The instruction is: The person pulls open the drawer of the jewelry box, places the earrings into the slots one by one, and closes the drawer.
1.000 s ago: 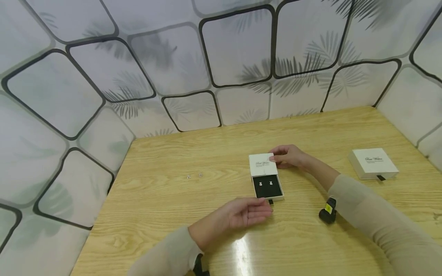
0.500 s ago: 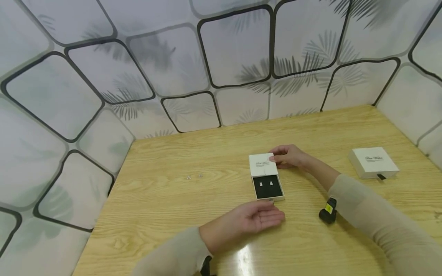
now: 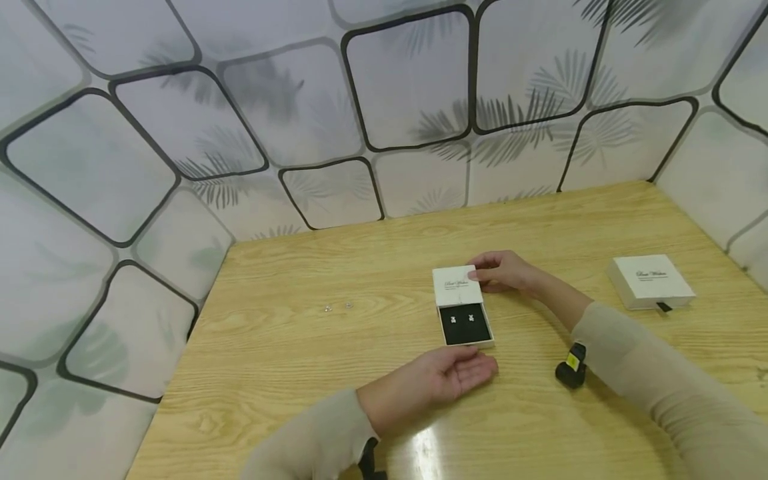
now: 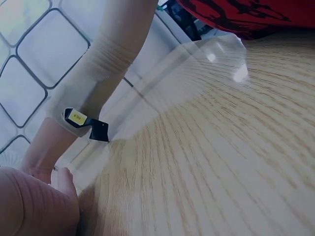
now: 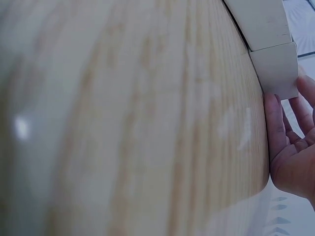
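Note:
A white jewelry box (image 3: 457,287) with dark lettering lies on the table, its drawer partly slid out toward me. On the drawer's black lining (image 3: 465,325) sit two small silvery earrings (image 3: 471,318). My right hand (image 3: 503,272) grips the cover's far right corner, thumb on top; the right wrist view shows fingers (image 5: 276,123) against the white box (image 5: 275,71). My left hand (image 3: 447,378) lies along the drawer's front edge, palm turned up and fingers extended, thumb side at the edge. That hand hides the drawer's black pull tab. In the left wrist view only part of the left hand (image 4: 39,206) shows.
Two tiny clear or silvery pieces (image 3: 339,307) lie on the wooden table (image 3: 270,373) to the left. A second white box (image 3: 651,281), closed, with a black tab, stands at the right. Patterned panels (image 3: 414,87) border the table's back and sides.
My left hand has shifted right along the drawer's front edge, covering the black tab. The right hand, the box and the earrings stay where they were.

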Demonstrator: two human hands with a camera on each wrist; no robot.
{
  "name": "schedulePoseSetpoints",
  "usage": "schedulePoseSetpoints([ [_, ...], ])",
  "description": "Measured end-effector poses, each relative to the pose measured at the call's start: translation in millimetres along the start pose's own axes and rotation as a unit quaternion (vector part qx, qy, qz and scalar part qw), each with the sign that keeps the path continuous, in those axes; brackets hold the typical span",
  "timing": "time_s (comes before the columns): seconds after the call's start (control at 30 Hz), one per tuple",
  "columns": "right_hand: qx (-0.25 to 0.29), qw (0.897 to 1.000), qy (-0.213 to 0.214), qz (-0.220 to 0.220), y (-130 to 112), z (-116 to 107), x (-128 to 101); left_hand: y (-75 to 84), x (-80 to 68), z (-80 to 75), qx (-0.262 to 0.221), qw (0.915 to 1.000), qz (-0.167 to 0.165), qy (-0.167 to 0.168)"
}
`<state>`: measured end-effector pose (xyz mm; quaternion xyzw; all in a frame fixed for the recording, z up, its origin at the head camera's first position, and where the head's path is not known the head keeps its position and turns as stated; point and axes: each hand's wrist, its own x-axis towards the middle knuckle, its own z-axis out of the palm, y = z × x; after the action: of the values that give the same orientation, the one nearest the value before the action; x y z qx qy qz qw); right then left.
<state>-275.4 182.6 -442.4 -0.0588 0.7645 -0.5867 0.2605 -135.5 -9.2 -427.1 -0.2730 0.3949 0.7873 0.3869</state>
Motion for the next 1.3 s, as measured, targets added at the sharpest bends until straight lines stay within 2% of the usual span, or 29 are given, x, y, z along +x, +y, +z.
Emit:
schedulePoseSetpoints([
  [0.43,0.004,1.0,0.003,0.007,0,1,0,-4.1,0.9,1.2,-0.009,0.9996,0.015,0.02],
  [0.7,-0.003,1.0,0.001,0.006,-1,0,-1,-0.9,-0.2,5.0,0.006,0.9994,0.021,0.027],
  [0.97,0.002,1.0,0.0,0.013,-1,0,1,3.7,3.3,1.5,0.025,0.9984,0.043,0.025],
  [1.3,-0.007,1.0,-0.002,0.009,-2,0,0,11.4,11.6,-2.1,0.04,0.9982,0.037,0.024],
])
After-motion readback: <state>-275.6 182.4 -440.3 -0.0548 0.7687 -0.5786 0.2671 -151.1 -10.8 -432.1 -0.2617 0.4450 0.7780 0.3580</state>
